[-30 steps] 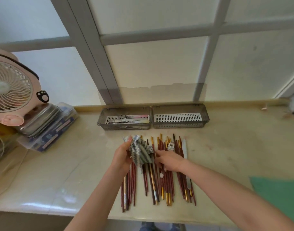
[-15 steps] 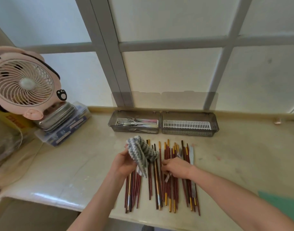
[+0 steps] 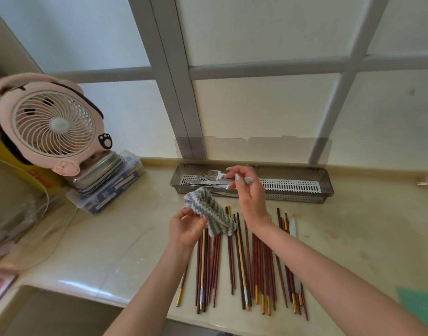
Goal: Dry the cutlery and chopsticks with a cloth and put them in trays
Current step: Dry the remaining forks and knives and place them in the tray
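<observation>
Pinching a small metal piece of cutlery (image 3: 248,181) between thumb and fingers (image 3: 236,176), the right hand (image 3: 250,202) holds it over the left tray (image 3: 176,177), where other forks and spoons lie heaped. Whether it touches that heap I cannot tell. The left hand (image 3: 187,229) grips the grey zigzag cloth (image 3: 213,214), bunched, just above the far ends of the chopsticks (image 3: 242,263). These lie side by side on the worktop (image 3: 353,238) in a loose row, with a pale-handled knife (image 3: 292,226) among those to the right. The right tray (image 3: 327,185) shows its white slotted insert and is probably meant for them.

The steel piece looks stiff, light and smooth, likely slick if damp, so a pinch on the handle suits it, and it should be lowered rather than dropped onto the others. The chopsticks are thin, rigid and light, and their lacquered shafts will probably roll or fan apart when nudged. Taking a few together near mid-length, wrapped in the cloth, should keep them aligned while they are drawn through it. The cloth is soft and will fold round whatever it encloses. The knife is best taken by its handle.
</observation>
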